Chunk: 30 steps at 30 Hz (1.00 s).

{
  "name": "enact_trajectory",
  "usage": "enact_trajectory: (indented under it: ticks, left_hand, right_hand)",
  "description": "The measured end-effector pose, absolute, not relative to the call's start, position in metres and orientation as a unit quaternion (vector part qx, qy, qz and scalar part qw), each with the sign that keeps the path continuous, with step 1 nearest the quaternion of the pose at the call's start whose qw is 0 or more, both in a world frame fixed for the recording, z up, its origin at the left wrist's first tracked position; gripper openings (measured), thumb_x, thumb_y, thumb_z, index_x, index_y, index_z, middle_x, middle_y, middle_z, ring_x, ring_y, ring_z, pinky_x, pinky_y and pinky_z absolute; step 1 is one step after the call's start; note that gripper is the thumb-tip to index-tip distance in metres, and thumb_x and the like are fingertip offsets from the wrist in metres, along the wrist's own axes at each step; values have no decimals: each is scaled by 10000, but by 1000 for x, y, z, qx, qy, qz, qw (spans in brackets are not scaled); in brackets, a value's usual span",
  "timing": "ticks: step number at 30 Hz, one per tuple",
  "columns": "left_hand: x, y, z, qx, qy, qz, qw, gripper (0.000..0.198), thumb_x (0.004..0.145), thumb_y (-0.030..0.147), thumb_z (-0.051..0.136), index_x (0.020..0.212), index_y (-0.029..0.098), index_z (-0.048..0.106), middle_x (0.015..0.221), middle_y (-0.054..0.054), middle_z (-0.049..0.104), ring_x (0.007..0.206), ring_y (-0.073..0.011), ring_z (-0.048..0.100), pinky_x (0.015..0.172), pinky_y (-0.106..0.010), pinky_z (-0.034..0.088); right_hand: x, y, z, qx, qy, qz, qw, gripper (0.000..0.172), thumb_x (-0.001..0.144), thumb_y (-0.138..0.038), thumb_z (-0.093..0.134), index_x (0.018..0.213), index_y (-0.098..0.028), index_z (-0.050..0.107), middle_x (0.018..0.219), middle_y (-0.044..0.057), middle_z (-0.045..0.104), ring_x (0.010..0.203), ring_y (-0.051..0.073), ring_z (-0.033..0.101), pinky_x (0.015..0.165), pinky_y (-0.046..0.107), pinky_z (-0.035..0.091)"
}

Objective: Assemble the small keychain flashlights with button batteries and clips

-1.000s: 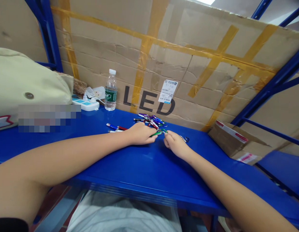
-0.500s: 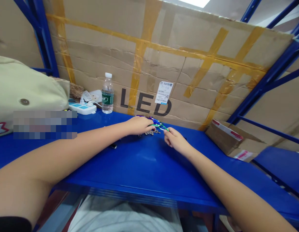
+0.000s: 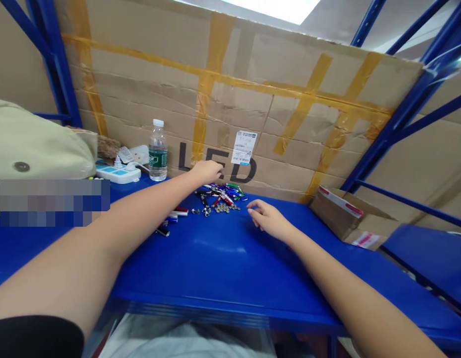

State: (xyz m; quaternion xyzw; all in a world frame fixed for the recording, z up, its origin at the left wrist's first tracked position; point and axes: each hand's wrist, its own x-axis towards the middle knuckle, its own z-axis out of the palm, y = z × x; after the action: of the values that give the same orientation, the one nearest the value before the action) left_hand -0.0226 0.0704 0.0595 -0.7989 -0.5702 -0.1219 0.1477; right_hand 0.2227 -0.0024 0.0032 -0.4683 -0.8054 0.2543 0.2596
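A heap of small coloured keychain lights [image 3: 223,193] lies on the blue table [image 3: 223,258] against the cardboard wall, with tiny silver button cells [image 3: 225,207] scattered in front of it. My left hand [image 3: 208,172] hovers raised above the far side of the heap, fingers curled; what they hold, if anything, is hidden. My right hand [image 3: 265,219] rests just right of the heap with loosely spread fingers and nothing in them. More lights [image 3: 173,219] lie separately to the left under my left forearm.
A water bottle [image 3: 157,151] and a white power strip [image 3: 118,172] stand at the back left beside a beige bag [image 3: 32,144]. A large cardboard sheet marked LED [image 3: 252,109] closes the back. An open carton [image 3: 345,216] sits at the right.
My left hand has lifted off the heap and moved back toward the cardboard. The green light that both hands held is released, and my right hand has opened beside the heap.
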Motion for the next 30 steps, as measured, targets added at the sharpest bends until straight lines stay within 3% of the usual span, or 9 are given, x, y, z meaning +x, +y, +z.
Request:
enact_trajectory:
  ticks: [5, 9, 16, 20, 24, 30]
  left_hand:
    - [-61, 36, 56, -869, -488, -14, 86, 221, 810, 246, 492, 908, 204, 686, 929, -60, 707, 807, -190, 619, 661, -255, 408]
    - [-87, 5, 48, -874, -485, -9, 40, 246, 817, 250, 497, 984, 216, 674, 990, -44, 703, 853, -178, 621, 717, -248, 418]
    - [-106, -21, 63, -839, -544, -8, 12, 210, 764, 230, 536, 894, 216, 700, 915, -23, 716, 780, -161, 623, 668, -228, 414]
    - [-107, -21, 57, -822, -565, 51, -45, 194, 703, 241, 592, 852, 230, 715, 885, -10, 720, 724, -154, 623, 594, -214, 396]
    - [-104, -17, 46, -835, -546, 56, -47, 195, 698, 249, 599, 854, 233, 716, 867, -6, 725, 708, -144, 621, 579, -203, 386]
    - [-101, -9, 38, -851, -524, 33, -12, 214, 745, 275, 579, 910, 225, 706, 912, -30, 717, 730, -158, 617, 608, -229, 396]
  right_hand:
    - [222, 0, -3, -450, -854, 175, 195, 207, 877, -328, 454, 933, -193, 601, 647, -7, 603, 557, 125, 531, 546, 243, 372]
    - [218, 0, -6, -438, -873, 120, 178, 198, 867, -308, 471, 918, -204, 630, 745, 16, 649, 629, 141, 554, 573, 250, 363]
    - [215, -3, -6, -412, -886, 109, 181, 201, 870, -298, 478, 923, -190, 638, 737, 22, 651, 638, 153, 560, 588, 268, 390]
    - [215, 0, -9, -371, -905, 63, 200, 190, 869, -258, 489, 935, -177, 648, 938, 84, 669, 846, 201, 605, 774, 352, 467]
    - [213, 4, -15, -307, -928, 14, 212, 305, 886, -275, 495, 1149, -186, 623, 1209, 123, 619, 1144, 265, 537, 982, 469, 412]
    - [210, 9, -22, -272, -948, 14, 166, 351, 919, -268, 445, 1223, -203, 608, 1274, 90, 606, 1195, 258, 532, 1025, 480, 398]
